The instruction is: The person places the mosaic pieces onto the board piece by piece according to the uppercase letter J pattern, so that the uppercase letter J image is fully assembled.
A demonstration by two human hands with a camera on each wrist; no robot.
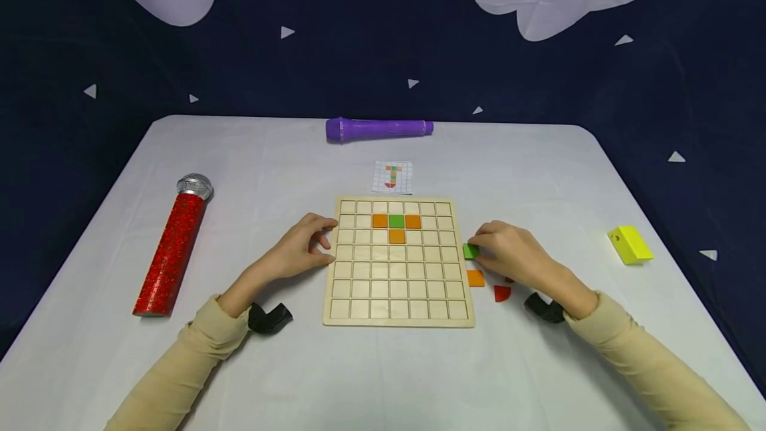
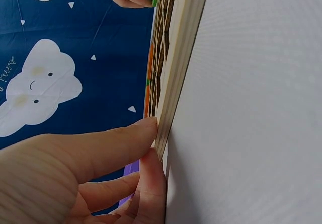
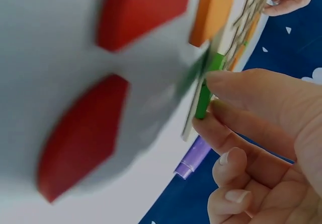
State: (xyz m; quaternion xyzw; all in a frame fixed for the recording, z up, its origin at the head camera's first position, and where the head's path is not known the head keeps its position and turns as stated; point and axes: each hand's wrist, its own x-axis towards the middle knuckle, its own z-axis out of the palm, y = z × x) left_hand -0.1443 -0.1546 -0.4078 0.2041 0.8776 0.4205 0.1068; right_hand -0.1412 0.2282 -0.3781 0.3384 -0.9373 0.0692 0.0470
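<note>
A wooden grid board (image 1: 398,322) lies flat on the table. Orange tile (image 1: 380,221), green tile (image 1: 396,221) and another orange tile (image 1: 413,221) form a row in it, with one orange tile (image 1: 397,237) below the green. My left hand (image 1: 297,245) touches the board's left edge with thumb and fingertip spread apart along it. Just off the right edge, my right hand (image 1: 517,253) pinches a green square tile (image 3: 204,100) between thumb and finger, slightly raised. Near that hand lie an orange tile (image 1: 475,278) and red curved-edge tiles (image 3: 83,138), one partly hidden in the head view.
Behind the board is a small pattern card (image 1: 392,177) showing a J-like figure. Farther back lies a purple microphone (image 1: 380,130). A red glittery microphone (image 1: 173,251) is at the left, and a yellow block (image 1: 630,245) at the far right.
</note>
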